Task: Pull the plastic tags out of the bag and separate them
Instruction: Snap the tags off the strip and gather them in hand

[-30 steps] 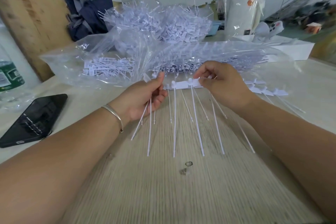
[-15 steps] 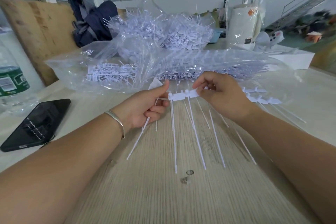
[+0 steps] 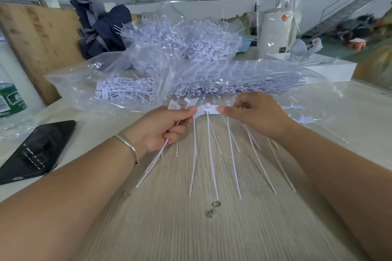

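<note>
A short strip of joined white plastic tags (image 3: pixel 209 110) hangs between my two hands above the wooden table, its thin tails pointing down toward me. My left hand (image 3: pixel 165 128) pinches the strip's left end and also holds a few separated tags (image 3: pixel 175 104) whose tails stick out below the palm. My right hand (image 3: pixel 255 115) pinches the strip's right end between thumb and fingers. Behind the hands lies a clear plastic bag (image 3: pixel 148 82) filled with many more tags.
A black phone (image 3: pixel 36 150) lies at the left, beside a green-labelled water bottle (image 3: pixel 9 99). A heap of loose tags (image 3: pixel 184 38) and a dark backpack (image 3: pixel 99 27) sit at the back. Separated tags (image 3: pixel 305 119) lie at the right. A white box (image 3: pixel 331 70) stands back right.
The strip between my hands has become shorter, with fewer tags joined. My left hand has gathered more separated tags. Both hands sit slightly closer together.
</note>
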Demonstrator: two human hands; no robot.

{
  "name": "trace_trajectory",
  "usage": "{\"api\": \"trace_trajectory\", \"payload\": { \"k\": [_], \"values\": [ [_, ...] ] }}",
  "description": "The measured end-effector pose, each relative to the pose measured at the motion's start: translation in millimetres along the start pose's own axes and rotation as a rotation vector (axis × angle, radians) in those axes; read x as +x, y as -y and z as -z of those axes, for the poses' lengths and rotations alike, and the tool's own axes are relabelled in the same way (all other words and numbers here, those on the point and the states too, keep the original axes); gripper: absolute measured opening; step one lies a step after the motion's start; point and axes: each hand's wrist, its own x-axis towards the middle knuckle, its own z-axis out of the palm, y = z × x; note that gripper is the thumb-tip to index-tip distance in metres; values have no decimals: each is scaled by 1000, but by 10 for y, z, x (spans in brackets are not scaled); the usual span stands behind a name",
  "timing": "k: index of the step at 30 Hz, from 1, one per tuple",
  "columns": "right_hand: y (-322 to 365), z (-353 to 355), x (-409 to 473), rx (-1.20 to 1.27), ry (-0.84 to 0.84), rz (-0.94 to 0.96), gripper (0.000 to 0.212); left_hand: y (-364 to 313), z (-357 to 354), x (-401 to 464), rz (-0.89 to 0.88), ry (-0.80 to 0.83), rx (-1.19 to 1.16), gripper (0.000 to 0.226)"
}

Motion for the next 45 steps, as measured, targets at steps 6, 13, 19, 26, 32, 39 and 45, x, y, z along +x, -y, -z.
{"api": "trace_trajectory", "payload": {
  "k": [6,13,19,26,32,39,45],
  "values": [
    [10,7,25,179,-48,-58,60,14,-27,-26,-26,58,4,14],
    [43,-2,-21,295,61,-65,56,-2,-25,-55,-57,134,-3,14],
    [74,-31,-42,351,125,-36,56,2,-77,-72,-65,191,3,11],
    [101,-122,-73,348,171,17,61,1,-146,-99,-58,244,-55,10],
    [69,-108,-40,286,71,28,65,-29,-169,-108,-56,196,20,23],
    [39,-119,-37,225,-5,30,64,-64,-128,-106,-98,142,117,29],
    [-9,-133,-20,142,-50,16,43,-20,-103,-76,-127,-40,238,26]
  ]
}}
